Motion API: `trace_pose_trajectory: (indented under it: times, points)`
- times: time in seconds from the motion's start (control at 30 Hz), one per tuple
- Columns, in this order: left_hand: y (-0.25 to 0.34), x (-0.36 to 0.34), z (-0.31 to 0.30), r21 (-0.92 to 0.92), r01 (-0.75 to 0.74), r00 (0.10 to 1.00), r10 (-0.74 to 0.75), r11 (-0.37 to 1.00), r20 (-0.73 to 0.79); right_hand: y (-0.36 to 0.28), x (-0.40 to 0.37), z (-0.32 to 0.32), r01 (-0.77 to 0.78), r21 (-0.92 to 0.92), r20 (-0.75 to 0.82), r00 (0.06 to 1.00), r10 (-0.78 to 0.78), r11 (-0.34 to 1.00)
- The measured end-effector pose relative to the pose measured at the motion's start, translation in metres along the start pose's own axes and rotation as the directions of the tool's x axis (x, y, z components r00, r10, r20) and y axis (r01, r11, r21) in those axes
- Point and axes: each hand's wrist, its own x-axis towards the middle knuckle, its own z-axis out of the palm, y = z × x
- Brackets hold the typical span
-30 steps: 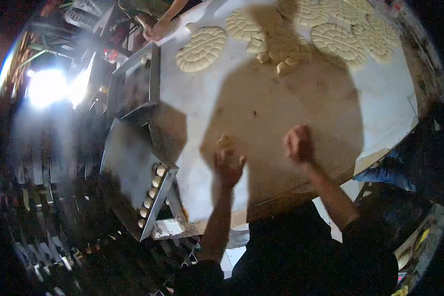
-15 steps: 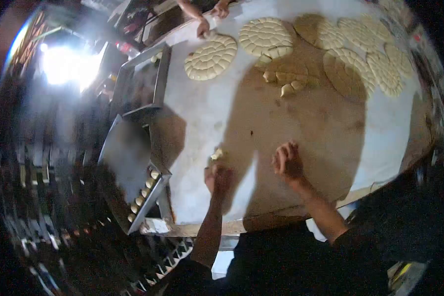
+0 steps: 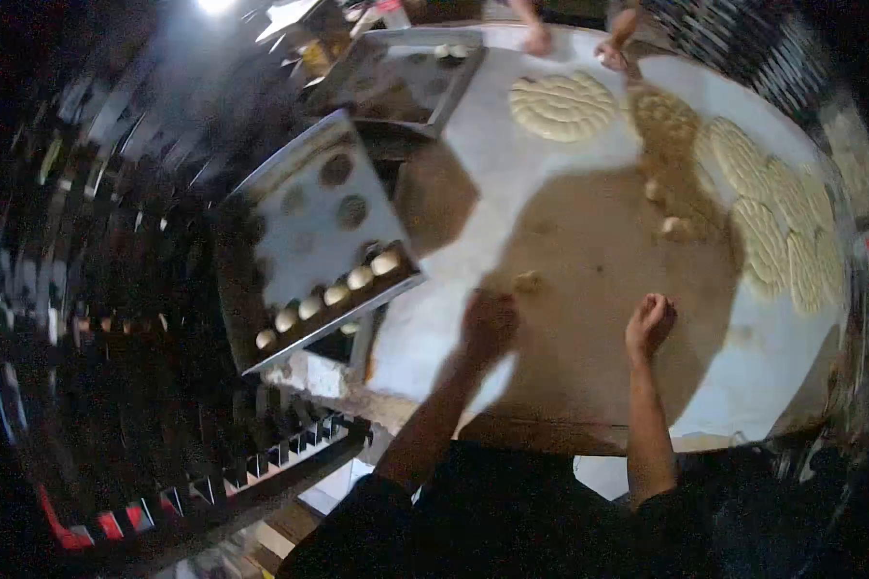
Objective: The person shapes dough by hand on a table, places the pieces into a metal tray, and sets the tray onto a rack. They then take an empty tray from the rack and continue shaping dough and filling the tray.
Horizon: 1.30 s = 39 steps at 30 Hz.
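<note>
A metal tray (image 3: pixel 309 246) bears a row of dough balls (image 3: pixel 335 294) along its near side. On the worktop (image 3: pixel 415 338), the small dough piece (image 3: pixel 528 281) lies just beyond the blurred left hand (image 3: pixel 490 323). A scored dough round (image 3: pixel 562 106) lies farther back. Well apart from the left, the right hand (image 3: pixel 652 323) curls loosely; whether either hand grips anything, I cannot tell

Bakery-like workroom, broad white worktable (image 3: pixel 420 333), scored dough rounds (image 3: pixel 562 106) on its far side, metal tray (image 3: pixel 309 227) of dough balls (image 3: pixel 335 293) at its left edge
</note>
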Motion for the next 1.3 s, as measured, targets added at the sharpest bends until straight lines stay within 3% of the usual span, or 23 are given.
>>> trace_pose_trajectory:
  times: [0.1, 0.13, 0.2, 0.23, 0.27, 0.33, 0.37, 0.43, 0.47, 0.5, 0.53, 0.57, 0.6, 0.63, 0.7, 0.77, 0.8, 0.93, 1.07, 1.13, 1.2, 1.23, 1.3]
  points:
    - [-0.011, -0.052, 0.057, -0.348, -0.285, 0.957, 0.250, 0.893, -0.144, -0.017, -0.054, -0.028, 0.177, 0.102, 0.109, 0.976, -0.187, 0.979]
    - [-0.019, -0.077, 0.068, -0.434, -0.282, 0.959, 0.260, 0.855, -0.112, -0.002, -0.064, -0.039, 0.315, 0.111, 0.132, 0.935, -0.328, 0.943]
    - [-0.047, -0.121, 0.069, -0.601, -0.200, 0.975, 0.221, 0.774, -0.039, 0.021, -0.077, -0.067, 0.328, 0.030, 0.214, 0.921, -0.326, 0.944]
    - [-0.064, -0.139, 0.053, -0.686, -0.140, 0.985, 0.173, 0.714, -0.022, 0.041, -0.076, -0.078, 0.034, -0.027, 0.370, 0.929, -0.022, 0.999]
    - [-0.088, -0.158, 0.021, -0.761, -0.128, 0.990, 0.129, 0.636, -0.058, 0.050, -0.076, -0.084, -0.255, -0.133, 0.488, 0.824, 0.287, 0.958]
    - [-0.139, -0.189, -0.042, -0.878, -0.134, 0.991, 0.037, 0.460, -0.132, 0.022, -0.069, -0.078, -0.544, 0.144, 0.691, 0.653, 0.310, 0.826]
    - [-0.168, -0.201, -0.078, -0.839, -0.218, 0.971, 0.024, 0.498, -0.239, 0.005, -0.062, -0.074, -0.686, 0.229, 0.778, 0.555, 0.293, 0.691]
    - [-0.238, -0.216, -0.112, -0.632, -0.161, 0.907, -0.138, 0.758, -0.397, -0.184, -0.064, -0.079, -0.434, 0.419, 0.678, 0.733, 0.043, 0.798]
    - [-0.273, -0.224, -0.129, -0.523, -0.071, 0.857, -0.216, 0.849, -0.468, -0.269, -0.065, -0.085, -0.342, 0.501, 0.683, 0.721, -0.120, 0.795]
    - [-0.301, -0.236, -0.157, -0.116, 0.067, 0.791, -0.124, 0.991, -0.599, -0.328, -0.073, -0.074, -0.368, 0.644, 0.663, 0.705, -0.250, 0.671]
    - [-0.343, -0.231, -0.139, -0.015, 0.122, 0.766, -0.103, 0.992, -0.635, -0.378, -0.078, -0.064, -0.189, 0.744, 0.557, 0.706, -0.438, 0.641]
    - [-0.362, -0.227, -0.142, -0.069, 0.353, 0.851, -0.351, 0.933, -0.391, -0.427, -0.083, -0.055, -0.009, 0.832, 0.417, 0.671, -0.613, 0.555]
    - [-0.379, -0.224, -0.132, 0.017, 0.389, 0.857, -0.355, 0.921, -0.374, -0.477, -0.088, -0.046, 0.142, 0.892, 0.263, 0.606, -0.751, 0.428]
    - [-0.395, -0.219, -0.117, 0.104, 0.421, 0.861, -0.362, 0.901, -0.357, -0.518, -0.092, -0.046, 0.368, 0.813, 0.179, 0.581, -0.794, 0.452]
    - [-0.400, -0.222, -0.115, 0.275, 0.394, 0.885, -0.282, 0.877, -0.371, -0.578, -0.109, 0.000, 0.314, 0.911, 0.074, 0.512, -0.856, 0.266]
    - [-0.406, -0.218, -0.117, 0.197, 0.368, 0.918, -0.322, 0.909, -0.230, -0.592, -0.123, 0.036, 0.490, 0.802, 0.170, 0.361, -0.917, 0.341]
    - [-0.410, -0.215, -0.117, 0.159, 0.351, 0.932, -0.328, 0.923, -0.154, -0.591, -0.129, 0.039, 0.529, 0.751, 0.260, 0.312, -0.914, 0.395]
    - [-0.404, -0.230, -0.124, -0.175, 0.270, 0.843, -0.320, 0.947, -0.432, -0.513, -0.114, -0.011, 0.471, 0.764, 0.079, 0.610, -0.789, 0.441]
    - [-0.320, -0.206, -0.159, -0.357, 0.223, 0.604, -0.416, 0.907, -0.680, -0.311, -0.074, -0.024, 0.513, 0.405, -0.154, 0.854, -0.497, 0.756]
    - [-0.219, -0.177, -0.166, -0.380, 0.200, 0.530, -0.426, 0.903, -0.733, -0.204, -0.065, -0.030, 0.322, 0.167, 0.045, 0.942, -0.334, 0.932]
    - [-0.114, -0.122, -0.140, -0.371, -0.262, 0.626, -0.135, 0.891, -0.768, -0.120, -0.070, -0.041, -0.059, 0.139, 0.127, 0.991, 0.041, 0.989]
    - [-0.061, -0.092, -0.126, -0.417, -0.488, 0.671, 0.024, 0.767, -0.741, -0.080, -0.071, -0.046, -0.245, 0.136, 0.156, 0.962, 0.224, 0.960]
    - [0.032, -0.024, -0.096, -0.386, -0.669, 0.668, 0.286, 0.635, -0.687, -0.004, -0.088, -0.055, -0.173, 0.060, -0.052, 0.983, 0.176, 0.983]
